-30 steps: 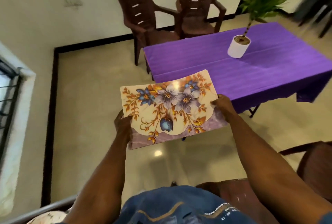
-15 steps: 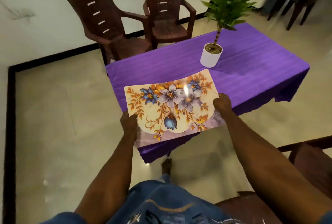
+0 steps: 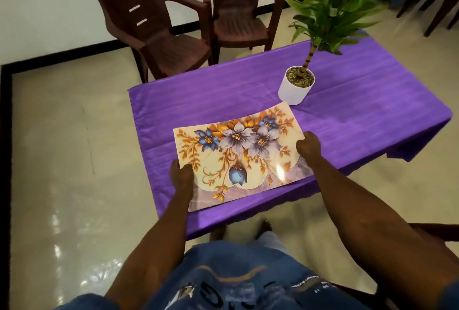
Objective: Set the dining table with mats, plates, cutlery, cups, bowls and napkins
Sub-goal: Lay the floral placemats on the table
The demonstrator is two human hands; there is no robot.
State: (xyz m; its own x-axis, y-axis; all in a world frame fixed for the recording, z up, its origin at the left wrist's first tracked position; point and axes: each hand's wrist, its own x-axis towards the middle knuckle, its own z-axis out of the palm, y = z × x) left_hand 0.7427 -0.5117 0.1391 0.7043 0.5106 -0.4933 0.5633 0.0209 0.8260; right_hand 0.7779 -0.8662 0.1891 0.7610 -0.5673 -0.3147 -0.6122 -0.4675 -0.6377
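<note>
Both hands hold the floral mat (image 3: 242, 153) over the near left corner of the purple-clothed table (image 3: 223, 91): the left hand (image 3: 181, 176) pinches its left edge, the right hand (image 3: 308, 147) its right edge. A white potted plant (image 3: 295, 88) stands just beyond the mat.

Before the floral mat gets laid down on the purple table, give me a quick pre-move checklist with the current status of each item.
1. Left hand grips mat edge: ok.
2. Right hand grips opposite edge: ok.
3. Mat printed side up: ok.
4. Mat over the table near edge: ok.
5. Mat's far corner apart from the plant pot: cannot tell, they look very close.
6. Mat lying flat on the cloth: cannot tell.
</note>
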